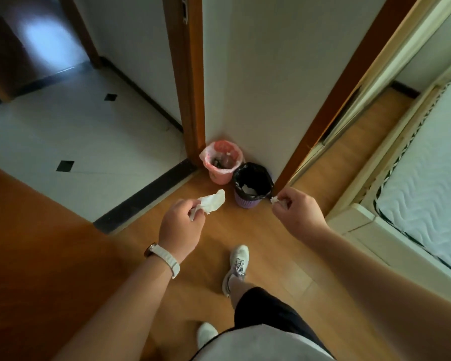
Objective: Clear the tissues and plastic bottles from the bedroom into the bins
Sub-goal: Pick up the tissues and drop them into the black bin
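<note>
- Two tissues in hand: left hand (180, 227) pinches the big tissue (212, 201), right hand (298, 214) pinches a small wad (276, 200).
- Black-lined bin (253, 185) sits ahead between the hands; the right is nearer, beside its rim.
- Pink bin (221, 162) sits just behind, in the wall corner (219, 100); the floor (245, 230) on the way in is open.

— What are the hands holding?
— The left hand (180, 227) pinches a crumpled tissue (211, 203); the right hand (297, 214) grips a smaller tissue scrap (276, 200).
— And the bins?
— A pink bin (220, 162) and a black-lined purple bin (253, 185) stand touching on the wooden floor (258, 230) in the corner.
</note>
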The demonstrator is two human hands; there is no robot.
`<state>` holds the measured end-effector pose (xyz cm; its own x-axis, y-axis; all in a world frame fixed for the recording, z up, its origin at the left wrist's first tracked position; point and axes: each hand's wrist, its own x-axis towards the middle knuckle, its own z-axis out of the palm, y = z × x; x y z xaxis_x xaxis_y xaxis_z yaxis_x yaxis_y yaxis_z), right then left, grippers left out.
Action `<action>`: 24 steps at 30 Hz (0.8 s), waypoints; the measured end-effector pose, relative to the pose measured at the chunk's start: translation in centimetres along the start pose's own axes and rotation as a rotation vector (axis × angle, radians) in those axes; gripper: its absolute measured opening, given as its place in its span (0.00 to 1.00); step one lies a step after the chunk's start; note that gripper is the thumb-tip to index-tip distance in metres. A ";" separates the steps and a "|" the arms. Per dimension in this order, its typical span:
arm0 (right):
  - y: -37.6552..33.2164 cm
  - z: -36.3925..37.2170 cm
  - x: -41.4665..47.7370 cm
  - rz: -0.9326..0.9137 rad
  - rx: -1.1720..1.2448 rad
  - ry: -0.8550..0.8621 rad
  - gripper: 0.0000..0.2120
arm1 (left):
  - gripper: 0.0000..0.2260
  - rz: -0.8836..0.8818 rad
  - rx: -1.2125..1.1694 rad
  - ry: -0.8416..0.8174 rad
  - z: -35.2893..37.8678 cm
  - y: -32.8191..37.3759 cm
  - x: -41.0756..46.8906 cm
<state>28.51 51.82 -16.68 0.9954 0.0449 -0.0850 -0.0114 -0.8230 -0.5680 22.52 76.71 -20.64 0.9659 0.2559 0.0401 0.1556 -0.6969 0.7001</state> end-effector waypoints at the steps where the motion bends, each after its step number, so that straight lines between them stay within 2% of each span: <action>1: 0.5 0.6 1.0 0.028 0.012 -0.005 0.00 | 0.10 -0.001 0.002 -0.016 0.5 -0.1 1.0; 9: 2.1 3.6 13.3 0.100 0.068 -0.071 0.03 | 0.10 -0.026 0.026 -0.119 4.6 0.9 12.4; 16: 4.9 2.0 23.3 0.137 0.065 -0.083 0.02 | 0.10 -0.056 0.060 -0.239 9.5 4.7 23.5; 21: 7.7 1.4 28.2 0.210 0.076 -0.093 0.05 | 0.06 -0.002 0.113 -0.344 13.0 6.4 29.2; 24: 9.3 2.2 29.7 0.262 0.086 -0.105 0.03 | 0.06 0.013 0.179 -0.415 14.3 6.9 31.7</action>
<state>57.75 46.73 -26.31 0.9421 -0.1008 -0.3197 -0.2793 -0.7636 -0.5821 57.17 70.48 -24.75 0.9635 -0.0187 -0.2671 0.1410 -0.8125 0.5656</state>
